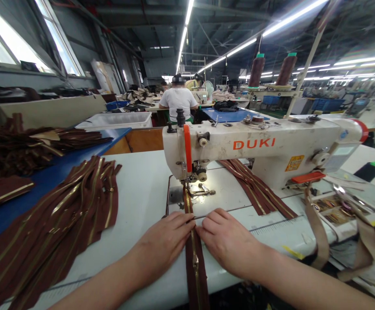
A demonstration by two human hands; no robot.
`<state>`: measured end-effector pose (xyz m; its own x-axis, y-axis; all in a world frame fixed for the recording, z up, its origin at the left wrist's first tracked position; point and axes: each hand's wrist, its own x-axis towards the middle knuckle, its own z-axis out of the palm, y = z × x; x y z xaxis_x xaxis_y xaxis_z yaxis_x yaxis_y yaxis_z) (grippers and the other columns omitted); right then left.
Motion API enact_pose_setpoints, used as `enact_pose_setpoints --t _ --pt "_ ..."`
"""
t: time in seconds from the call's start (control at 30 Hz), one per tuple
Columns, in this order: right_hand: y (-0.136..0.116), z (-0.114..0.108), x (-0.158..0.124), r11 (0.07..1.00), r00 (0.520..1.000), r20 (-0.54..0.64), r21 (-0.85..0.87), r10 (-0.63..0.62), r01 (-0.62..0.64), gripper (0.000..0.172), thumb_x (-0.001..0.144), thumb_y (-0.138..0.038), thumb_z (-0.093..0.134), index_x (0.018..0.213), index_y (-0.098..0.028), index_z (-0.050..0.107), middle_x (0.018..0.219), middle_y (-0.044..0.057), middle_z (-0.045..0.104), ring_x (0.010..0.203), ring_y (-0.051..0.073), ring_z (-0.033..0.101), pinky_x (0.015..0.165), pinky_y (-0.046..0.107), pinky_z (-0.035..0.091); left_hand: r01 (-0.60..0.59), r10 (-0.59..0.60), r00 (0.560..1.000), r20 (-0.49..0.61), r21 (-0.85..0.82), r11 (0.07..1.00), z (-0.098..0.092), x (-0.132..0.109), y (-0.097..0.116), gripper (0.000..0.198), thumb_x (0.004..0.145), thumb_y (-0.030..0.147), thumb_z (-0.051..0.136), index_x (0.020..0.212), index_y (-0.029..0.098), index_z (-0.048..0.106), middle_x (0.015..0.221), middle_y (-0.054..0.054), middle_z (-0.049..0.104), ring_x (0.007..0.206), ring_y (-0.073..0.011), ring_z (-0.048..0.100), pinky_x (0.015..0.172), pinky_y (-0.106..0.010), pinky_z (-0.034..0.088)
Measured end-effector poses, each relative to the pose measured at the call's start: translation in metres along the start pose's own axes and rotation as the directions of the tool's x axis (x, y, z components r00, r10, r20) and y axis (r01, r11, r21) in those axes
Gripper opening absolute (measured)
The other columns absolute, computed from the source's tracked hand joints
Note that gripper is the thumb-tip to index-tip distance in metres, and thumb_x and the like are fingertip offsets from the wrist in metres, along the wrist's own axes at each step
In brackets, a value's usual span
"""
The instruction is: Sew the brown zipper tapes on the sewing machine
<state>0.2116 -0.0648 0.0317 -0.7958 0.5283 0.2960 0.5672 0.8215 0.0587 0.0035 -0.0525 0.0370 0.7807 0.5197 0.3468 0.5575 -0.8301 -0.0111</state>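
Brown zip strip (198, 280) runs btwn L hand (163, 239) & R hand (228, 241), each pinching it.

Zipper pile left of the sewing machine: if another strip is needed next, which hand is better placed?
Probably the left hand: it is nearer the pile, on the same side of the zipper strip. The right hand, beyond that strip, would have to cross it.

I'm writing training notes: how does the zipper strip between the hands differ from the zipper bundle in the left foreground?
The zipper strip is single; the zipper bundle has many strips. The zipper strip runs straight toward the sewing machine, while the zipper bundle lies slantwise. The left hand and right hand touch the zipper strip, not the bundle. Both are brown with gold-coloured teeth.
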Motion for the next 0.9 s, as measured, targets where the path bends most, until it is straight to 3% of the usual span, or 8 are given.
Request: enact_pose_setpoints --t 0.23,0.6,0.9 --pt "0.012 0.003 0.013 1.000 1.000 -0.006 -0.019 0.006 -0.006 0.011 0.090 -0.014 0.049 0.089 -0.014 0.060 0.085 0.006 0.056 0.083 0.021 0.045 0.080 0.036 0.034 0.002 -0.003 1.000 0.023 0.058 0.998 0.004 0.007 -0.012 0.032 0.092 0.010 0.034 0.105 0.012 0.063 0.110 -0.011 0.067 0.104 -0.0221 0.059 0.093 -0.040 0.049" --pt "0.033 0.009 0.038 0.997 1.000 -0.009 -0.073 0.019 -0.019 0.012 0.090 -0.015 0.050 0.089 -0.014 0.062 0.084 0.006 0.058 0.087 0.022 0.048 0.084 0.036 0.035 0.162 -0.162 0.987 0.011 0.010 0.987 0.014 0.013 -0.032 0.033 0.094 0.018 0.034 0.113 0.014 0.060 0.117 -0.010 0.064 0.111 -0.0205 0.057 0.095 -0.037 0.048" --pt "0.044 0.017 0.053 0.991 0.992 -0.028 -0.058 0.120 -0.121 0.011 0.089 -0.014 0.051 0.093 -0.014 0.061 0.090 0.007 0.060 0.088 0.022 0.049 0.080 0.035 0.037 0.123 -0.120 0.991 -0.059 0.059 0.991 0.021 0.005 -0.033 0.038 0.096 0.017 0.028 0.116 0.010 0.060 0.118 -0.012 0.064 0.113 -0.0211 0.056 0.099 -0.040 0.046"
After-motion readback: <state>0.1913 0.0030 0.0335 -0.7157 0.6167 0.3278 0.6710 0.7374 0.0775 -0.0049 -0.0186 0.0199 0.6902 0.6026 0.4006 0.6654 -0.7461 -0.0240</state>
